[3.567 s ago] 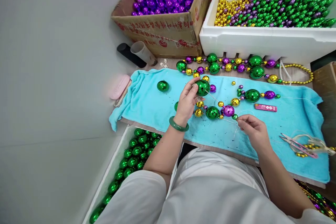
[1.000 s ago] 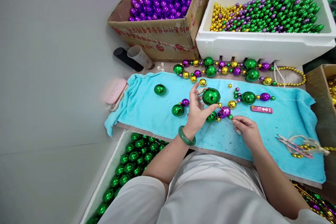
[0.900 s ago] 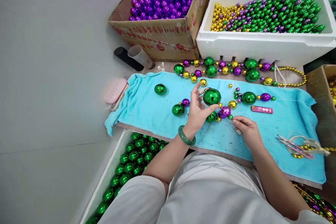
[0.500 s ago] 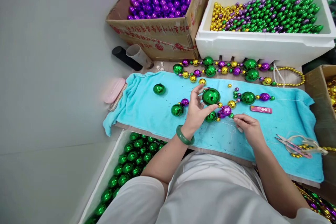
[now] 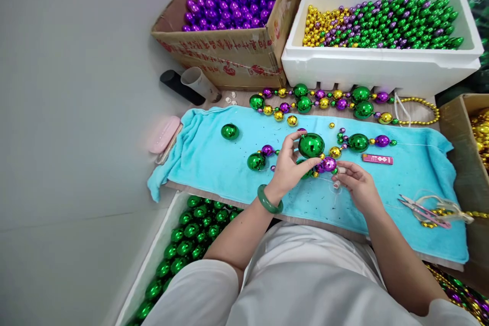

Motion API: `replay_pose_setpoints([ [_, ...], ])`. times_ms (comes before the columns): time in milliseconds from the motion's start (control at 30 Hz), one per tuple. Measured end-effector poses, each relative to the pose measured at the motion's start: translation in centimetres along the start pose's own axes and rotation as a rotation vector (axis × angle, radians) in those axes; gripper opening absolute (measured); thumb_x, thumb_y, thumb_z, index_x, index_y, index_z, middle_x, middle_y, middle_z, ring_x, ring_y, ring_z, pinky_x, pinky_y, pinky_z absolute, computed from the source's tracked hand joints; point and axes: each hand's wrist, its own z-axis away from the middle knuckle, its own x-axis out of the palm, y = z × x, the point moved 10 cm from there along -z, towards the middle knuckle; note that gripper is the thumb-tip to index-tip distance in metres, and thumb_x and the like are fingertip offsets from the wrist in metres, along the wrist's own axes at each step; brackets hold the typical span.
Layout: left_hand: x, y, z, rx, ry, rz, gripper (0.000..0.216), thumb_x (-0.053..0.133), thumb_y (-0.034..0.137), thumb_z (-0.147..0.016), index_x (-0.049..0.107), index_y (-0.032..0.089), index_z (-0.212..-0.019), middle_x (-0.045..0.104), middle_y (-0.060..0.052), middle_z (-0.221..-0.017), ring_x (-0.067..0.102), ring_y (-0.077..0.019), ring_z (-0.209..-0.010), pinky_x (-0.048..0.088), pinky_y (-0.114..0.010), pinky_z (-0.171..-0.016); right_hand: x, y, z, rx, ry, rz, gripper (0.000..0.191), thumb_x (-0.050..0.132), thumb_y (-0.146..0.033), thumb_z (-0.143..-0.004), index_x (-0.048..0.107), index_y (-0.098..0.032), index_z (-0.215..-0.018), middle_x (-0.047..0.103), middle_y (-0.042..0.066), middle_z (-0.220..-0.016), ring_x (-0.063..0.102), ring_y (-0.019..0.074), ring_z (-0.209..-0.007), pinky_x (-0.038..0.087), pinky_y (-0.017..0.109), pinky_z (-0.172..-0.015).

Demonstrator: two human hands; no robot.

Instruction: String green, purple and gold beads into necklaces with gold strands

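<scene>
The left grip [image 5: 286, 170] was closed around the large green bead [image 5: 311, 145], held above the turquoise towel [image 5: 206, 155]. The right grip [image 5: 359, 186] had its fingertips at the small green bead [image 5: 335, 170], just beside the shiny purple bead [image 5: 329, 164]; whether they pinched it or the thread could not be told. The pink packet [image 5: 377, 159] lay near the right grip, the scissors [image 5: 424, 211] farther right. Beyond the towel, a beaded strand [image 5: 304, 105] lay on the surface [image 5: 243, 97].
</scene>
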Motion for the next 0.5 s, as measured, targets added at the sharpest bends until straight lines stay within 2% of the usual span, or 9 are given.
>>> replay_pose_setpoints([
  [67,-0.3,0.9,0.0,0.057,0.014,-0.037,0.047,0.071,0.036,-0.076,0.055,0.023,-0.119,0.06,-0.007,-0.115,0.059,-0.0193,-0.104,0.051,-0.033,-0.088,0.3,0.3,0.3,0.04,-0.029,-0.044,0.039,0.074,-0.027,-0.066,0.064,-0.019,-0.102,0.065,0.002,-0.079,0.063,0.0152,-0.072,0.051,0.029,-0.063],
  [167,-1.0,2.5,-0.1,0.171,0.076,-0.134,0.023,0.059,0.035,-0.086,0.068,0.021,-0.102,0.065,-0.006,-0.106,0.058,-0.0183,-0.105,0.047,-0.034,-0.094,0.4,1.1,0.5,0.085,-0.061,0.004,0.036,0.073,-0.031,-0.066,0.064,-0.017,-0.098,0.066,0.002,-0.077,0.064,0.0163,-0.07,0.052,0.032,-0.066],
  [233,-0.7,3.0,-0.2,0.212,0.065,-0.147,0.016,0.062,0.031,-0.084,0.072,0.021,-0.092,0.067,-0.005,-0.099,0.059,-0.0179,-0.102,0.047,-0.034,-0.094,0.3,1.5,0.7,0.09,-0.083,0.136,0.035,0.071,-0.034,-0.067,0.065,-0.017,-0.096,0.067,0.002,-0.074,0.062,0.0162,-0.066,0.051,0.033,-0.066],
  [300,0.2,3.1,-0.3,0.212,0.001,-0.137,0.012,0.065,0.028,-0.081,0.073,0.021,-0.087,0.069,-0.005,-0.095,0.062,-0.0177,-0.097,0.049,-0.033,-0.088,-0.2,0.9,0.9,0.043,-0.077,0.389,0.03,0.068,-0.035,-0.069,0.068,-0.019,-0.094,0.068,0.003,-0.076,0.06,0.0162,-0.065,0.049,0.033,-0.065],
  [400,1.8,3.5,-0.2,0.216,-0.088,-0.17,0.01,0.066,0.027,-0.08,0.073,0.021,-0.084,0.071,-0.005,-0.089,0.064,-0.0175,-0.09,0.051,-0.033,-0.082,-0.9,-3.0,1.8,-0.165,0.049,0.762,0.021,0.065,-0.032,-0.073,0.072,-0.024,-0.091,0.071,0.005,-0.091,0.06,0.0184,-0.075,0.046,0.032,-0.067],
  [433,2.2,3.8,-0.1,0.226,-0.108,-0.184,0.009,0.067,0.026,-0.08,0.073,0.021,-0.083,0.071,-0.005,-0.088,0.064,-0.0174,-0.089,0.051,-0.033,-0.082,-0.9,-4.8,2.3,-0.253,0.099,0.812,0.02,0.064,-0.032,-0.075,0.072,-0.025,-0.092,0.07,0.005,-0.095,0.059,0.0187,-0.078,0.046,0.032,-0.068],
  [500,3.2,4.6,-0.1,0.249,-0.141,-0.201,0.008,0.067,0.026,-0.079,0.074,0.021,-0.081,0.07,-0.005,-0.086,0.064,-0.0175,-0.089,0.052,-0.034,-0.084,-0.4,-8.3,3.3,-0.407,0.138,0.77,0.02,0.062,-0.033,-0.079,0.071,-0.025,-0.094,0.07,0.005,-0.101,0.058,0.0174,-0.078,0.044,0.031,-0.066],
])
